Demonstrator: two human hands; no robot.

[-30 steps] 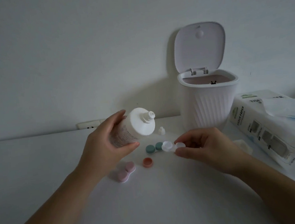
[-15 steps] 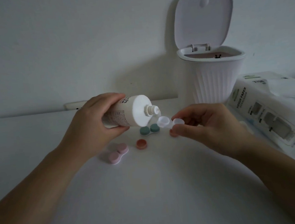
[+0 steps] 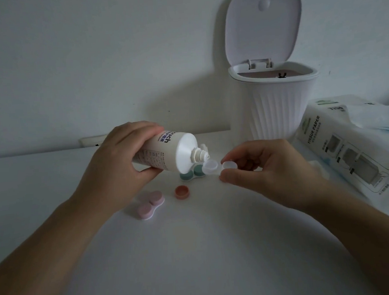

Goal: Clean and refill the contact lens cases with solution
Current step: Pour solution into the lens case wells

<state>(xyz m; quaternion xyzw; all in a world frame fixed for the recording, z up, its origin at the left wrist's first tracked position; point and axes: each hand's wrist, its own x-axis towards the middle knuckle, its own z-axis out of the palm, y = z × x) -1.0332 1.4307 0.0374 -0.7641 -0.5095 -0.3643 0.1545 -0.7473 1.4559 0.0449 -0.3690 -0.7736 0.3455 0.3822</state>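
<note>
My left hand (image 3: 118, 162) grips a white solution bottle (image 3: 170, 152), tipped on its side with the uncapped nozzle pointing right and down. The nozzle tip sits just over the left well of a clear, uncapped lens case (image 3: 216, 167). My right hand (image 3: 267, 165) pinches that case by its right well, a little above the table. A green capped case (image 3: 192, 173) lies below the bottle. A pink capped case (image 3: 150, 204) and a loose orange cap (image 3: 182, 191) lie on the white table (image 3: 197, 252).
A white ribbed bin (image 3: 276, 108) with its lid up stands at the back right. A tissue paper pack (image 3: 342, 149) lies to the right of my right hand. The bottle's small white cap (image 3: 203, 147) stands behind the nozzle.
My left hand has tipped the bottle from near upright to lying sideways, bringing the nozzle down to the clear case. My right hand has lifted the case slightly towards it.
</note>
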